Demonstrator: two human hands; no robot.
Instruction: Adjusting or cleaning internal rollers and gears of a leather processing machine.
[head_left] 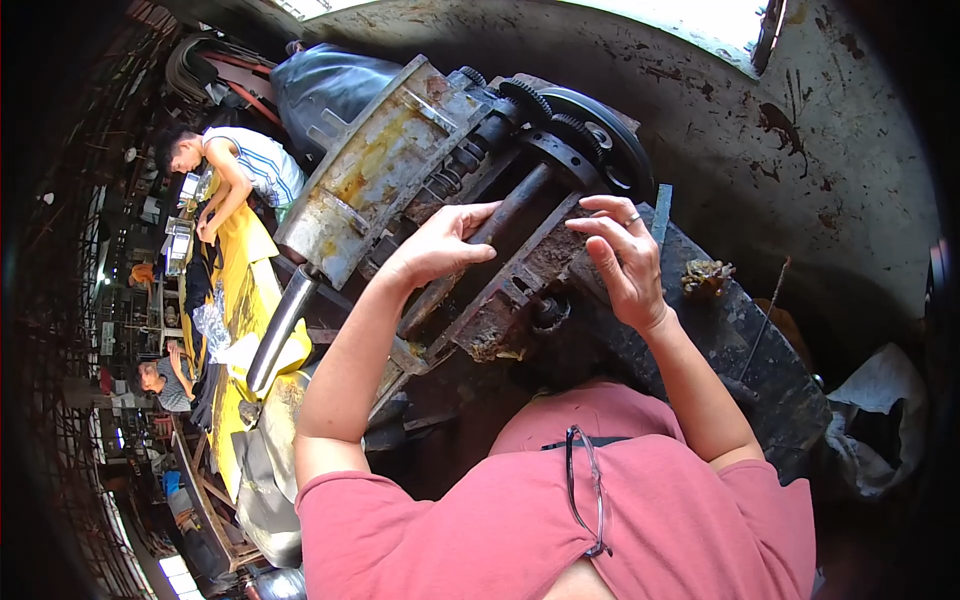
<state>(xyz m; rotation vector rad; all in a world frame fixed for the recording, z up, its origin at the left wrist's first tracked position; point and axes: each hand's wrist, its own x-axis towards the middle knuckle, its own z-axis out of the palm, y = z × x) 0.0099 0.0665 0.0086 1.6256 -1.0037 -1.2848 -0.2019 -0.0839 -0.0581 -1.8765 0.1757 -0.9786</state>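
A dark metal roller or shaft (522,200) slants down from a round flange (562,160) in the middle of an old, greasy machine. My left hand (445,243) is at the near end of this shaft, thumb and fingers apart; whether the thumb touches it I cannot tell. My right hand (625,262) hangs over the rusty frame bar (520,290), its fingers curved and spread, with nothing in them. Behind the shaft are toothed gears (525,100) and a large black wheel (600,135). A stained metal housing (375,165) lies along the machine's left side.
A dark metal tabletop (740,330) on the right carries a clump of scrap (707,275) and a thin rod (768,310). A white sack (880,400) sits beyond it. At left, a person in a striped sleeveless top (255,165) leans over a yellow-covered table (245,240); another person (172,380) is farther off.
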